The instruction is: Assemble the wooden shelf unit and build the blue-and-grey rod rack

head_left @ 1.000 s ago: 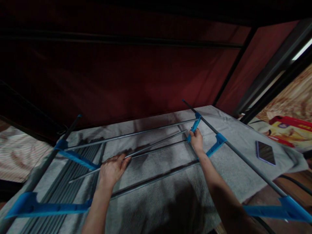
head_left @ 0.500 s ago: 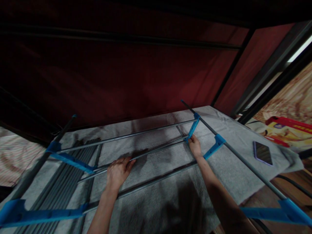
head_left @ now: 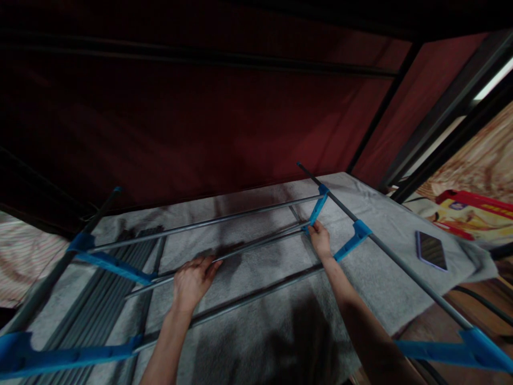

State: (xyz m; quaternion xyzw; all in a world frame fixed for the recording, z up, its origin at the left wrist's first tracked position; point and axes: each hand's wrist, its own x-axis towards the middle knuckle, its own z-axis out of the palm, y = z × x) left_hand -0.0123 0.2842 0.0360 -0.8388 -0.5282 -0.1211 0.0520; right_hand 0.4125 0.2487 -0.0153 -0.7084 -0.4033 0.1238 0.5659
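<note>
A rack frame of grey metal tubes and blue plastic brackets lies over a grey cloth. My left hand (head_left: 193, 282) is closed around a thin grey metal tube (head_left: 256, 247), whose left end sticks out past the hand. At that tube's right end, my right hand (head_left: 319, 239) pinches it against the lower end of the far right blue bracket (head_left: 318, 209). Its fingertips partly hide the joint, so I cannot tell whether the tube sits inside. Another tube runs close behind the held one. The far left blue bracket (head_left: 114, 266) stands left of my left hand.
Several loose grey tubes (head_left: 94, 305) lie side by side at the left. A phone (head_left: 430, 250) rests on the grey cloth (head_left: 385, 278) at the right, near a red and yellow package (head_left: 476, 214). Dark red fabric (head_left: 240, 128) hangs behind on a dark frame.
My left hand has shifted slightly left with the tube, and the left side of the rack has moved a little left in view. My right hand stays at the bracket.
</note>
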